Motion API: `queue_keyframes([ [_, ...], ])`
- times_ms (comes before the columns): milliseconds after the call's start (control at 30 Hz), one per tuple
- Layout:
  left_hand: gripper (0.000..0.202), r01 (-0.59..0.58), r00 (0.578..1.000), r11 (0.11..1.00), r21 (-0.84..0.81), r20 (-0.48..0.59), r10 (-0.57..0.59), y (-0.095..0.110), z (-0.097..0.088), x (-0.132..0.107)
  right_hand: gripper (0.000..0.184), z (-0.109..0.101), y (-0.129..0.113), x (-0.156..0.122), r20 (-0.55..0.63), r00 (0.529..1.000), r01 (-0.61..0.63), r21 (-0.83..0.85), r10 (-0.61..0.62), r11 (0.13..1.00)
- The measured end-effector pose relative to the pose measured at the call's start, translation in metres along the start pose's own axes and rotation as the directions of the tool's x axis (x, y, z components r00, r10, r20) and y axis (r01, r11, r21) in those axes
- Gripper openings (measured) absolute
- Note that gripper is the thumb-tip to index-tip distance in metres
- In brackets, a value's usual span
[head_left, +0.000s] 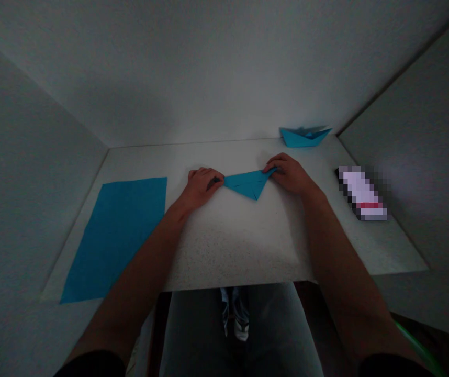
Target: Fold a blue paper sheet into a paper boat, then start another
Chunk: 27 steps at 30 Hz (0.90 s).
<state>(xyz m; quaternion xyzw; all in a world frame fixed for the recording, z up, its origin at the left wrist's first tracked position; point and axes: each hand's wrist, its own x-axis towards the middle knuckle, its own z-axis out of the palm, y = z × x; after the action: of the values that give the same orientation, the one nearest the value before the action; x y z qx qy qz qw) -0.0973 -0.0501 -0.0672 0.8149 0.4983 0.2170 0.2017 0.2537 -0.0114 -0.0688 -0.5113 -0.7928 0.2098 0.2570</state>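
Note:
A folded piece of blue paper (247,183), roughly triangular with crease lines across it, is stretched between my two hands over the table. Its left corner is pinched in the fingers of my left hand (204,184). My right hand (288,172) grips the upper right corner between thumb and fingers. One point of the paper faces down toward me. Behind my right hand, against the back wall, stands a finished blue paper boat (305,138). The fingertips under the paper are partly hidden.
A flat blue sheet of paper (118,235) lies on the left of the white table (232,251), partly under my left forearm. A blurred-out phone (361,193) rests at the right. Walls (216,68) enclose the table at the back and both sides.

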Motion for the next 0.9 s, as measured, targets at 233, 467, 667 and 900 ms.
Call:
queue_keyframes([
  [233, 0.008, 0.046, 0.999, 0.998, 0.039, 0.005, -0.046, 0.001, 0.000, 0.001, 0.026, -0.003, -0.011, -0.003, 0.076, 0.997, 0.010, 0.120, -0.019, 0.993],
  [467, 0.017, 0.057, 0.998, 0.998, 0.010, -0.019, -0.057, -0.002, 0.005, 0.000, 0.027, -0.006, -0.003, -0.009, 0.115, 0.992, -0.077, 0.281, 0.046, 0.957],
  [667, 0.014, 0.034, 0.999, 0.998, 0.045, -0.007, -0.033, -0.003, 0.007, 0.000, 0.041, -0.005, -0.003, -0.009, 0.155, 0.983, -0.149, 0.384, 0.096, 0.911],
  [900, 0.012, 0.053, 0.998, 0.986, -0.158, -0.034, -0.059, -0.008, 0.005, 0.003, 0.040, -0.008, -0.010, -0.006, 0.111, 0.989, -0.143, 0.487, 0.102, 0.861],
])
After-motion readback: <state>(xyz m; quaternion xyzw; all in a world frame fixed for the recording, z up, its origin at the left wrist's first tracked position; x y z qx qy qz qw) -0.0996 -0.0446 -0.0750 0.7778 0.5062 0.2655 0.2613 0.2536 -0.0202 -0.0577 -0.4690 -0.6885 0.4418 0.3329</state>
